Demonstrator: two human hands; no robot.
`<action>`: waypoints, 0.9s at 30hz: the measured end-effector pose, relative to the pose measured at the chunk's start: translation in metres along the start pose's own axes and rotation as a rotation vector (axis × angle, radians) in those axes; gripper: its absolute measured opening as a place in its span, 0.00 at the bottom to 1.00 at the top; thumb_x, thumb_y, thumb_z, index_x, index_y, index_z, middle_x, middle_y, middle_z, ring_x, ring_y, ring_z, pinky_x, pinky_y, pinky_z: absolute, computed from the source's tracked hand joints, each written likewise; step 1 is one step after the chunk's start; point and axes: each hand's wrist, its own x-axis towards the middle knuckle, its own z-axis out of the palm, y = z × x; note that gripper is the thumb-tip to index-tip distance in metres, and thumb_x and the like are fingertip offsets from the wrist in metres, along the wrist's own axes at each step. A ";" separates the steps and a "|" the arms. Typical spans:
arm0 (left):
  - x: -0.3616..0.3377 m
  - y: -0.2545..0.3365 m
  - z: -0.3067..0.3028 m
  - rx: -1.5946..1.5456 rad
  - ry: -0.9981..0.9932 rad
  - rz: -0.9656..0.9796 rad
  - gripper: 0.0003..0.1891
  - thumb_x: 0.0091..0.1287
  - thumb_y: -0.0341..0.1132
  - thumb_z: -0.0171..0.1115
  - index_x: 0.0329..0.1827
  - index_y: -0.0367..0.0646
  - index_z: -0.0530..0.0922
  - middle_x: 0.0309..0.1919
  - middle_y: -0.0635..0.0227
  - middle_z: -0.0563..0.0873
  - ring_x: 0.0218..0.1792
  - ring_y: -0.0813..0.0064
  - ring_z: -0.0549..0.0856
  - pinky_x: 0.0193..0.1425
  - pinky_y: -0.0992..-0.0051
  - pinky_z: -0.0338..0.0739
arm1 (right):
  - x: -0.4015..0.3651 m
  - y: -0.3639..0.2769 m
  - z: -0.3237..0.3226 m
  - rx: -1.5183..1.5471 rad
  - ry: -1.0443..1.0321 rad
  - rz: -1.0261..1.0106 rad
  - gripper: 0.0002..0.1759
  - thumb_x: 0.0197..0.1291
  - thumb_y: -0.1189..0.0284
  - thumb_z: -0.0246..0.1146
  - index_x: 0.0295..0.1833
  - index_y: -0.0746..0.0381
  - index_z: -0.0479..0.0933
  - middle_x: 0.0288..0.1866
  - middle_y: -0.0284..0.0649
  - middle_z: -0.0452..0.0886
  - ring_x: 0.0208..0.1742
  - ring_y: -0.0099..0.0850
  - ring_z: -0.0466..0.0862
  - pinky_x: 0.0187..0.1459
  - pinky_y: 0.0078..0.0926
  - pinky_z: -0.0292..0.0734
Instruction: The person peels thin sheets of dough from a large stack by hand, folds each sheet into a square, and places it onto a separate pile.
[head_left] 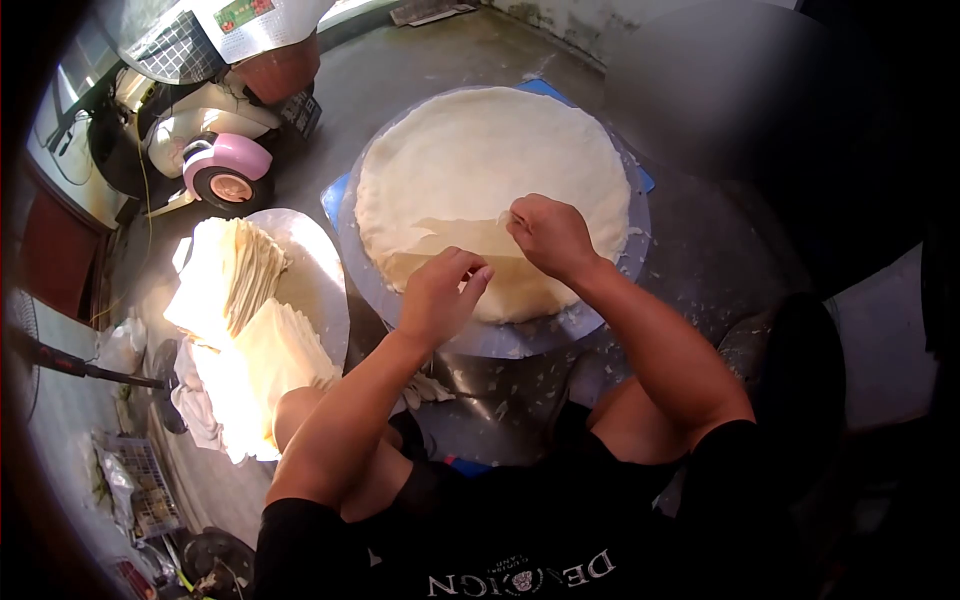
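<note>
A wide, round, pale layer that looks like dough (490, 150) covers most of a round board (350, 230) in front of me. My right hand (548, 235) is closed in a pinch over the layer's near half, with a small pale piece at its fingertips; I cannot tell whether that piece is part of the layer. Lower and to the left, my left hand (440, 292) hovers close over the near edge, thumb apart from its bent fingers and nothing visible between them. Shadow darkens the layer around both hands.
Left of the board, two stacks of thin cream sheets (225, 280) rest on a second round board (318, 262). Behind them stands a scooter with a pink fender (232, 152). A wire basket (150, 480) and bags are at the lower left. Pale scraps dot the floor (690, 270).
</note>
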 end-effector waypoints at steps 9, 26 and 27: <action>-0.001 -0.068 -0.008 -1.382 0.224 -1.418 0.39 0.73 0.61 0.57 0.65 0.28 0.69 0.59 0.45 0.81 0.55 0.52 0.85 0.59 0.62 0.83 | -0.001 -0.013 -0.015 0.087 0.096 -0.092 0.07 0.61 0.73 0.62 0.31 0.61 0.77 0.31 0.43 0.79 0.35 0.46 0.82 0.36 0.43 0.76; 0.047 -0.048 0.032 -0.913 0.543 -0.877 0.07 0.77 0.30 0.53 0.45 0.34 0.74 0.38 0.59 0.84 0.30 0.68 0.87 0.36 0.69 0.89 | 0.068 -0.061 -0.009 0.160 -0.171 -0.050 0.28 0.56 0.57 0.74 0.57 0.62 0.80 0.53 0.45 0.83 0.51 0.39 0.84 0.52 0.35 0.80; 0.045 -0.047 0.035 -0.897 0.484 -0.793 0.07 0.77 0.31 0.53 0.45 0.34 0.75 0.36 0.60 0.84 0.31 0.69 0.88 0.36 0.68 0.88 | 0.085 -0.065 0.003 0.050 -0.204 -0.073 0.28 0.56 0.55 0.73 0.57 0.62 0.80 0.55 0.44 0.83 0.52 0.39 0.84 0.53 0.36 0.80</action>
